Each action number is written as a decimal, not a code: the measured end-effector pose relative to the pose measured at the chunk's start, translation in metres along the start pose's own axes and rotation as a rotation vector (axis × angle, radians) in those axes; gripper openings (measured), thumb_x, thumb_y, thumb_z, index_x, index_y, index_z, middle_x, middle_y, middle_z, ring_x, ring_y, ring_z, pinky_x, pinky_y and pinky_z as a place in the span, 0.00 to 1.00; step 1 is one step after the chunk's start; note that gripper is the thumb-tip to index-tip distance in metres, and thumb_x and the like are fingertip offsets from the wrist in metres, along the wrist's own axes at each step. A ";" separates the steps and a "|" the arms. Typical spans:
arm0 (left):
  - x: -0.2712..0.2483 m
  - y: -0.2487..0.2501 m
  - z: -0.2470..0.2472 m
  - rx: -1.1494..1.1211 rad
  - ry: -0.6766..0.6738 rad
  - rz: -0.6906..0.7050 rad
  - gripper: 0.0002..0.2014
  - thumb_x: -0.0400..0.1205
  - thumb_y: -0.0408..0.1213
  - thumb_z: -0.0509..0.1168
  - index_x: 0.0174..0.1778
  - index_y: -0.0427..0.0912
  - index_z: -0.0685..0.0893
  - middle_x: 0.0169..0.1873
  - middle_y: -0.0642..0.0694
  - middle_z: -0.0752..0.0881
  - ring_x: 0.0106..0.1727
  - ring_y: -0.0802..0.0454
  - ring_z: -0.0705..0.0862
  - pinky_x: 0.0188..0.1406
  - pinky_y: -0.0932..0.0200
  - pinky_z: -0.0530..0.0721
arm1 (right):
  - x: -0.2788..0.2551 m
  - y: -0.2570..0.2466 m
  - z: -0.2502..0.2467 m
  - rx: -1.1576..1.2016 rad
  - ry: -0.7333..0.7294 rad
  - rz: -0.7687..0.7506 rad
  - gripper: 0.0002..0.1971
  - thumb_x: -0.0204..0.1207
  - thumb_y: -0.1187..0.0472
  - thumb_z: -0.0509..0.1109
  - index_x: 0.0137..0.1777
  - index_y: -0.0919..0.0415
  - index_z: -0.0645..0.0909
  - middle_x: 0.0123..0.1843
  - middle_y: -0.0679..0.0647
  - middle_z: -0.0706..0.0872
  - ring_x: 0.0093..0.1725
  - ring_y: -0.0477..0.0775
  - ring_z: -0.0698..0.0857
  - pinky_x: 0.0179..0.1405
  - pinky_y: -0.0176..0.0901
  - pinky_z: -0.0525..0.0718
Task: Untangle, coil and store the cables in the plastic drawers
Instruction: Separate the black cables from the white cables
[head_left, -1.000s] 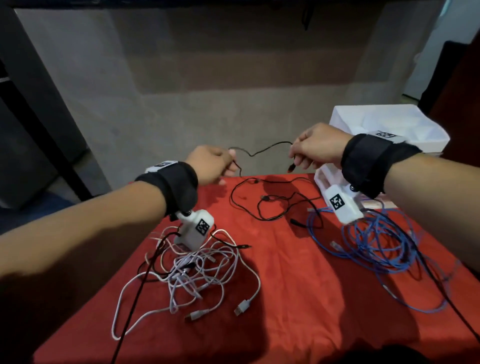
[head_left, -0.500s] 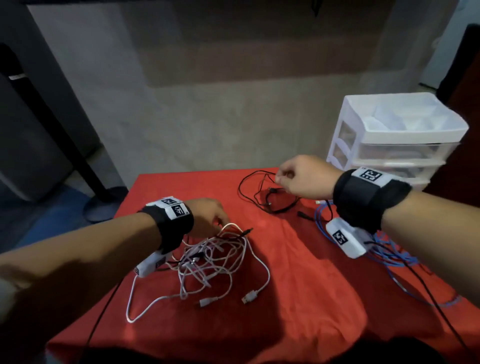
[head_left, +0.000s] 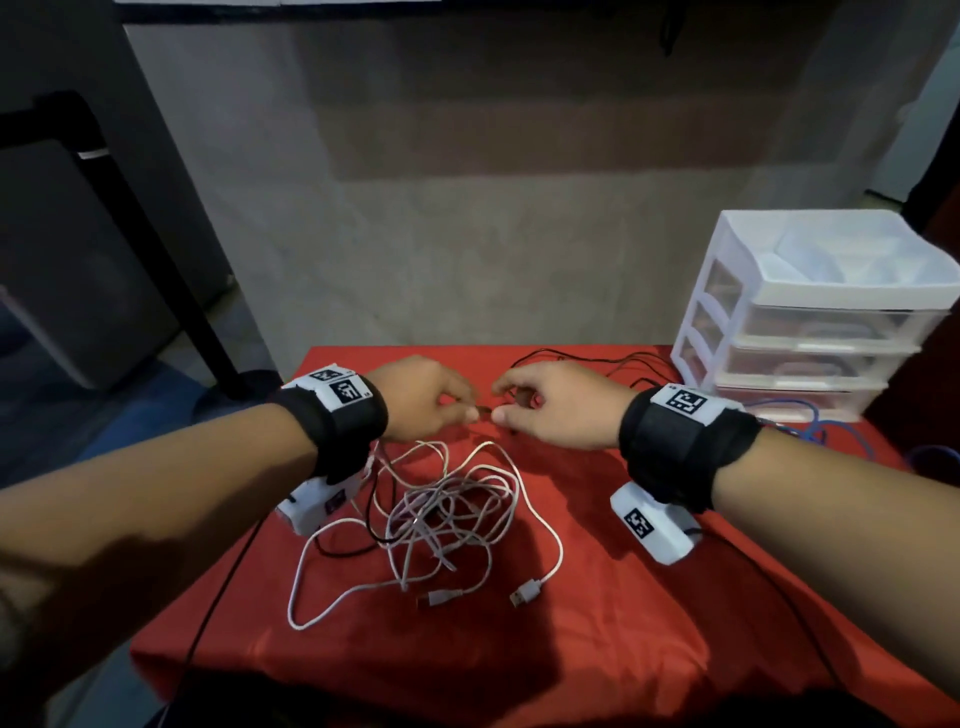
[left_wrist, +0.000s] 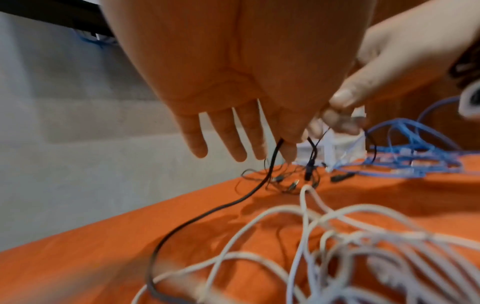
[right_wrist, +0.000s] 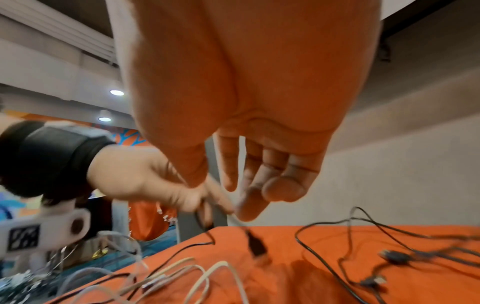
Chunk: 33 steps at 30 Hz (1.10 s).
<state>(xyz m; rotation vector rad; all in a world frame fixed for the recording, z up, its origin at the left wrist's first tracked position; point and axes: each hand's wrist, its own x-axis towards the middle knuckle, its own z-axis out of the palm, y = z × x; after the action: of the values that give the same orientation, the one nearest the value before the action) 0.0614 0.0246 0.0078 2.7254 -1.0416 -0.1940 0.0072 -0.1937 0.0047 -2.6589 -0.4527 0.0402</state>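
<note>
While both hands meet over the table's middle, left hand (head_left: 426, 400) and right hand (head_left: 545, 402) each pinch the thin black cable (left_wrist: 228, 202) at their fingertips, nearly touching. Best to feed it hand to hand in even loops, keeping it clear of the white cable tangle (head_left: 447, 514) at 6 o'clock. Plastic drawers (head_left: 810, 317) stand at 2 o'clock, blue cable (left_wrist: 405, 162) beside them. Only the right wrist view shows the black plug (right_wrist: 257, 245) dangling; the head view hides it.

no readable text, only wrist marker tags (head_left: 684, 401)
</note>
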 end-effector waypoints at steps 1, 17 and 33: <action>-0.001 0.006 -0.007 -0.046 0.043 0.004 0.09 0.86 0.51 0.67 0.53 0.57 0.91 0.51 0.60 0.92 0.52 0.57 0.88 0.56 0.57 0.84 | 0.002 -0.006 0.001 -0.029 -0.013 -0.021 0.10 0.81 0.42 0.71 0.55 0.45 0.85 0.40 0.43 0.85 0.42 0.47 0.83 0.43 0.40 0.76; -0.053 -0.038 -0.048 -0.143 0.297 -0.227 0.17 0.91 0.50 0.58 0.41 0.48 0.84 0.32 0.41 0.87 0.28 0.52 0.88 0.45 0.49 0.86 | -0.025 0.039 -0.131 -0.120 0.271 0.406 0.17 0.85 0.51 0.65 0.38 0.58 0.84 0.39 0.54 0.87 0.47 0.61 0.85 0.45 0.45 0.76; -0.049 0.033 -0.078 -0.082 0.377 0.016 0.14 0.90 0.49 0.60 0.45 0.52 0.88 0.26 0.53 0.81 0.29 0.60 0.78 0.34 0.62 0.72 | -0.010 -0.054 -0.096 0.246 0.085 0.048 0.14 0.88 0.59 0.64 0.47 0.65 0.87 0.32 0.52 0.88 0.20 0.43 0.77 0.19 0.32 0.73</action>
<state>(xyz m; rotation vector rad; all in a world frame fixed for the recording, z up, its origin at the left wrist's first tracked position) 0.0201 0.0456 0.0939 2.5407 -0.9222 0.2654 -0.0096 -0.1911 0.1143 -2.4191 -0.3328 -0.0030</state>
